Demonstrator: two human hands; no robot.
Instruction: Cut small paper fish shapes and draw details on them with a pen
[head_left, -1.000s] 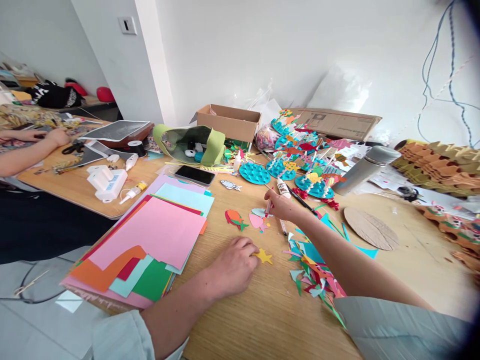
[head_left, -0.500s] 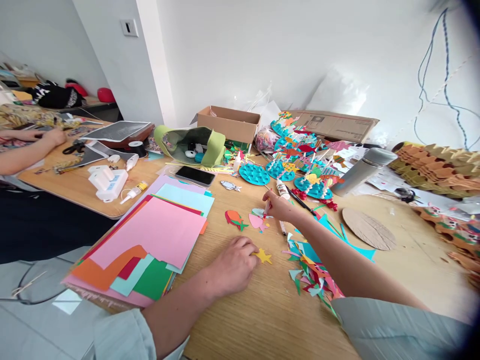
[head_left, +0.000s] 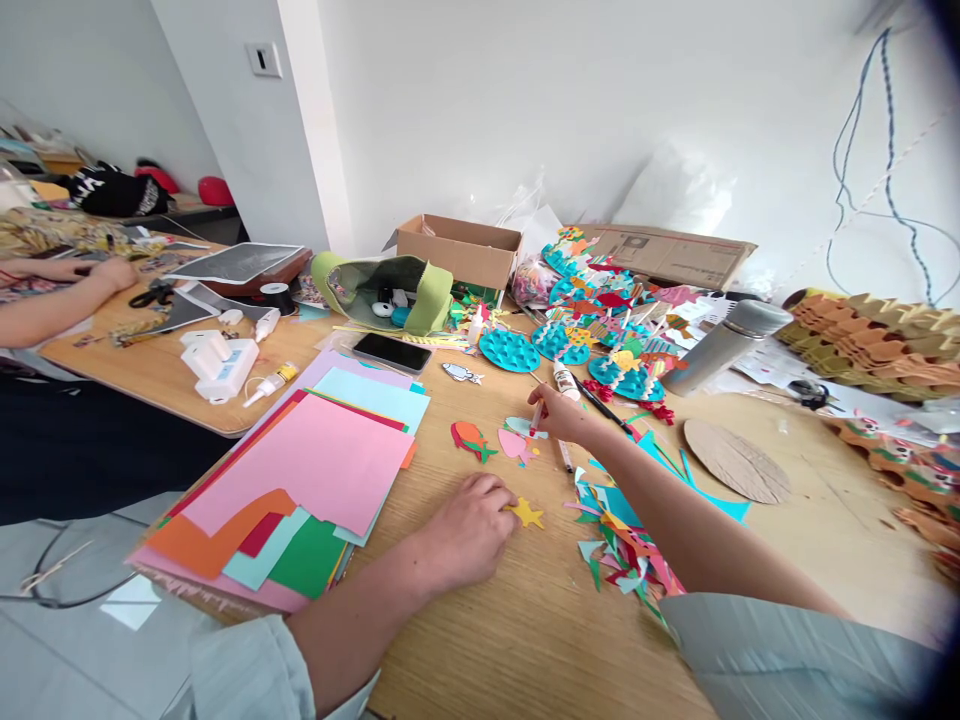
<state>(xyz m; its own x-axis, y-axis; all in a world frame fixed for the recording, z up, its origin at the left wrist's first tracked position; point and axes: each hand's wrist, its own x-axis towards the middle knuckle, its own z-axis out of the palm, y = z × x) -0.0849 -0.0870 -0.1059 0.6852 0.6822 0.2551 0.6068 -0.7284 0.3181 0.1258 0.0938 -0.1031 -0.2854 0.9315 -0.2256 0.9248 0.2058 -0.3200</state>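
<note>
My left hand rests on the table with curled fingers, its fingertips on one point of a yellow paper star. Farther forward, my right hand is closed around a slim red-tipped pen, held over the paper cut-outs. Just below its tip lie a pink paper fish and a pale blue cut-out, partly covered. To their left are an orange paper fish with red and green pieces. Another pen lies under my right wrist, partly hidden.
Stacked coloured paper lies left, paper scraps right. Behind are a phone, a green bag, blue decorated discs, a glue bottle and a steel flask. A co-worker's hand is far left.
My right hand and the pen have shifted very slightly to the right. My left hand stays at the star, and the view has tilted a little.
</note>
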